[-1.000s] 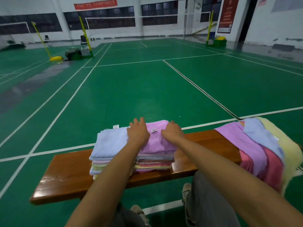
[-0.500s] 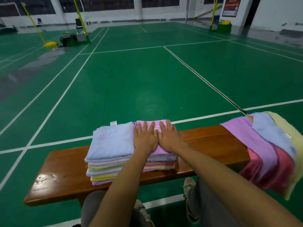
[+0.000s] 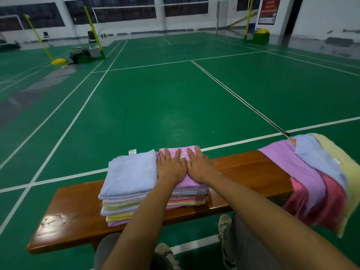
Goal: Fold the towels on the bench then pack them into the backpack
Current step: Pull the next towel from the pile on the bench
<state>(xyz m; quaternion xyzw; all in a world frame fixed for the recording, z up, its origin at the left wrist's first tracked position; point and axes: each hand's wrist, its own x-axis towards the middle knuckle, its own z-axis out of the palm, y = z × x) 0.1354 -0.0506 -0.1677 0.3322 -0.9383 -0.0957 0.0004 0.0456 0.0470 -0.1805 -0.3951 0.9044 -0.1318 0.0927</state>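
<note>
Head view: a wooden bench (image 3: 243, 168) runs across the lower frame on a green court floor (image 3: 175, 98).
Left hand (image 3: 171, 166): lies flat, palm down, fingers straight and slightly spread, pressing on the folded purple towel (image 3: 187, 151).
Right hand (image 3: 198, 166): flat beside the left at its 3 o'clock, fingers straight and spread, thumbs touching, pressing the same towel.
Purple towel: tops the right-hand stack (image 3: 187, 199) of folded towels, near the middle of the bench.
Blue towel (image 3: 130, 172): folded, tops the left-hand stack (image 3: 118, 213), touching the purple towel at its 9 o'clock; a white label (image 3: 132, 152) sticks up at its far edge.
Stacks: layers of pink, yellow, blue and purple, side by side.
Unfolded towels (image 3: 315, 178): purple, blue, pink and yellow, draped over the bench end at 3 o'clock, well apart from the stacks.
Backpack: I cannot tell where it is.
Legs: grey trousers (image 3: 245, 248) and a shoe (image 3: 224, 225) at 6 o'clock under the bench.
Background: yellow net posts (image 3: 93, 30) at 11 o'clock and a white wall (image 3: 327, 14) at 1 o'clock.
</note>
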